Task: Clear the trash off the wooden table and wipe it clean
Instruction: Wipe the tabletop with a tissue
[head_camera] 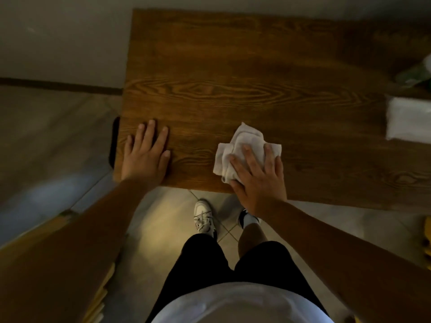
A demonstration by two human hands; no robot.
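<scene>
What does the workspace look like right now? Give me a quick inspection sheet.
Surface: wooden table, mostly bare, grain visible.
Job's things: crumpled white cloth near the front edge.
Clutter: white packet and blurred green-and-white item at the table's right end.
Grippers: left hand flat on the front left corner, empty; right hand pressing on the cloth.
Cables: nothing seen.
Surroundings: tiled floor, shoes below the table edge.
</scene>
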